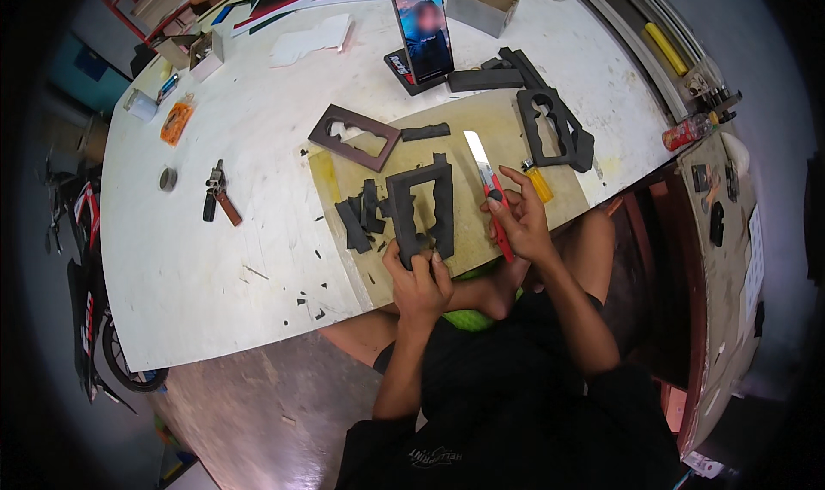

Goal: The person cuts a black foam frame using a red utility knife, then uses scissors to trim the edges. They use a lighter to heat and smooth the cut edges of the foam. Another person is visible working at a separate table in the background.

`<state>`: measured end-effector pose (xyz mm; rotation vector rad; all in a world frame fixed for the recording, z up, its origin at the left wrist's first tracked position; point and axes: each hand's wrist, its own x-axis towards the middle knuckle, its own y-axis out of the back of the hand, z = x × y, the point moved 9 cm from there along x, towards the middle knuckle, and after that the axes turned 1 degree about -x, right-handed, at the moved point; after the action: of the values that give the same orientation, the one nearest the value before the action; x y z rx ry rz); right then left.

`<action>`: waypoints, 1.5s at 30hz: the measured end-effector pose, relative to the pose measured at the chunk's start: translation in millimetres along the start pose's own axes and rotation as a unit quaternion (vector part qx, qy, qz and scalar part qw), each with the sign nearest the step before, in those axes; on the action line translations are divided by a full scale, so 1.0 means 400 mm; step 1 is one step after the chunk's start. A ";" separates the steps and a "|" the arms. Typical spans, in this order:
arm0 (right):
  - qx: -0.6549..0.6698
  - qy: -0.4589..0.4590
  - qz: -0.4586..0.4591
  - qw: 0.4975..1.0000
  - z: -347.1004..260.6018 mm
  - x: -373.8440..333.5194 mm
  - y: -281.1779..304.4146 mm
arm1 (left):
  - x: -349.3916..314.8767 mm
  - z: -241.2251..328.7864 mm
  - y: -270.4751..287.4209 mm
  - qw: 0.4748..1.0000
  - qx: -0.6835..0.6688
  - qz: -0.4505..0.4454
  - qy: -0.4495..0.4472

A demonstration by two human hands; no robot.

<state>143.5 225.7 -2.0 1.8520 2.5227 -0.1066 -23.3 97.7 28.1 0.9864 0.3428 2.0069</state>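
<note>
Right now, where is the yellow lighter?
In the head view, the yellow lighter lies on the tan cutting mat, just right of the right hand holding the red utility knife.

Workshop: scrap-strewn worktable [215, 258], cutting mat [481, 138].

Landmark: cutting mat [481, 138] on the bench [215, 258]. Foam frame [421, 206] lies on mat, near its front edge. Foam scraps [361, 219] on mat left of frame. Utility knife [488, 189] over mat's right part. Cut-out panel [354, 138] at mat's back-left corner. Phone on stand [423, 35] behind mat. Keys [219, 196] well left of mat.
</note>
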 end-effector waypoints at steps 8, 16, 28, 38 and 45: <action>-0.026 -0.045 -0.034 0.998 0.047 -0.002 0.006 | 0.002 0.003 -0.001 1.000 0.025 0.001 0.010; 0.083 -0.043 -0.016 0.995 0.042 -0.003 0.031 | -0.005 -0.007 -0.008 0.999 0.033 0.014 0.039; 0.063 0.026 -0.080 0.994 0.006 -0.007 0.024 | -0.002 0.001 -0.004 0.992 0.103 0.056 0.053; 0.022 0.093 -0.047 0.994 -0.001 -0.027 0.041 | -0.007 -0.008 -0.007 0.993 0.094 0.050 0.050; 0.012 0.143 -0.045 0.989 -0.020 -0.039 0.046 | -0.010 -0.015 -0.010 0.993 0.082 0.051 0.067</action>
<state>166.2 216.8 5.7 1.8816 2.8028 0.1404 -24.2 97.8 19.9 0.9892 0.5466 2.1697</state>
